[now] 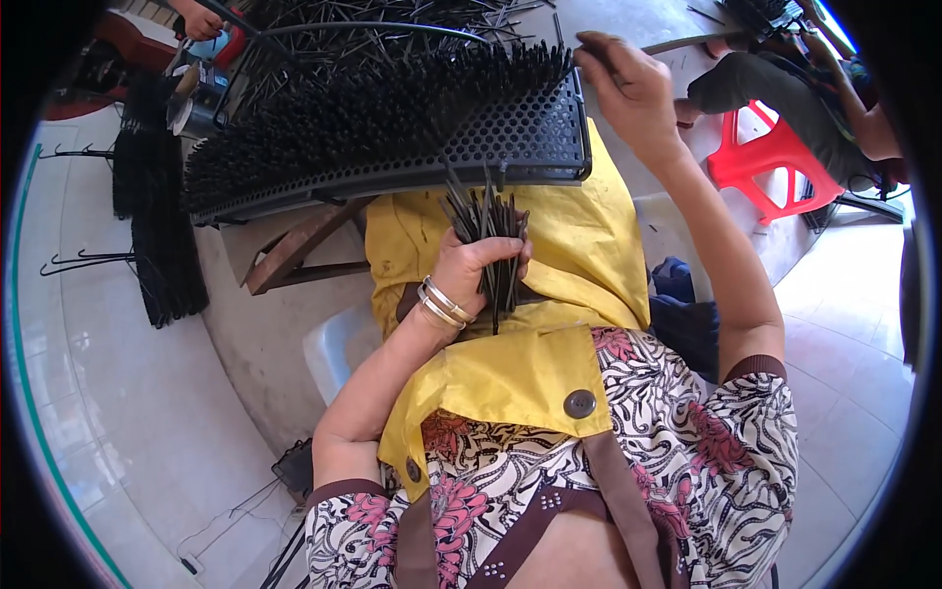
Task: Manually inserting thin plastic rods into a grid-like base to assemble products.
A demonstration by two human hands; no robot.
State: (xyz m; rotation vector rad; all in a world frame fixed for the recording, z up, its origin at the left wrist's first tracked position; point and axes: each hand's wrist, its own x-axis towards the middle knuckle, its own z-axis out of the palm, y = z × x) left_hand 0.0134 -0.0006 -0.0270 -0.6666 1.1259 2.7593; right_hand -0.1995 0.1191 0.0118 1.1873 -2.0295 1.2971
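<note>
My left hand (461, 269) is wrapped around a bundle of thin black sticks (487, 218), held upright above my lap. Just beyond it lies a black perforated tray (525, 135), tilted toward me. Dense rows of upright black sticks (363, 118) fill the tray's holes, except for a bare patch toward the right end. My right hand (630, 90) is raised at the tray's far right corner, fingers curled together. A single black stick (558, 31) stands up beside its fingertips; whether the fingers hold it or another is hard to see.
Loose black sticks (294, 69) pile up behind the tray. A brown metal stand (285, 257) supports it. Bundles of black rods (162, 226) hang at left. Another person's hand (203, 22) shows at upper left; a person sits on a red stool (760, 162) at right.
</note>
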